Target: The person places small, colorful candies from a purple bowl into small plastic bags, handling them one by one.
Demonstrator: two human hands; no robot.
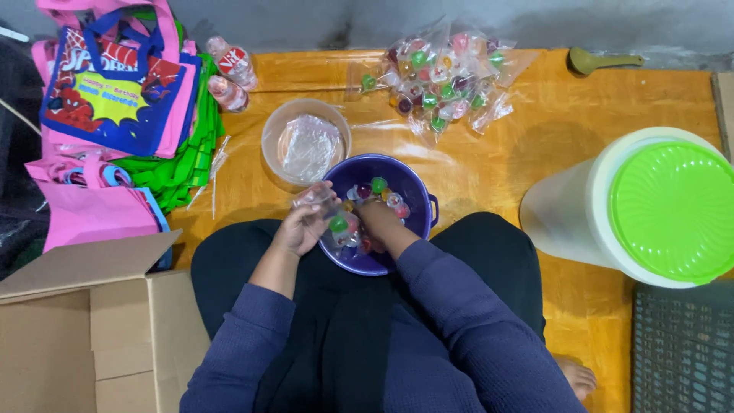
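While the left hand (302, 226) pinches a small clear plastic bag (330, 218) (a few jelly cups already inside) at the rim of the purple bowl (417, 191), the right hand (376, 218) is down among the jelly cups (378, 187) in that bowl; its grip cannot be told. Filled bags (440, 73) lie beyond, near a clear tub (306, 141).

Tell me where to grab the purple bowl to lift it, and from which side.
Take the purple bowl by the small handle on its rim, coming in from the right side of the picture. That handle juts out clear of everything. The left hand with the clear bag and the right hand crowd the near rim, and the clear tub stands close against the far left.
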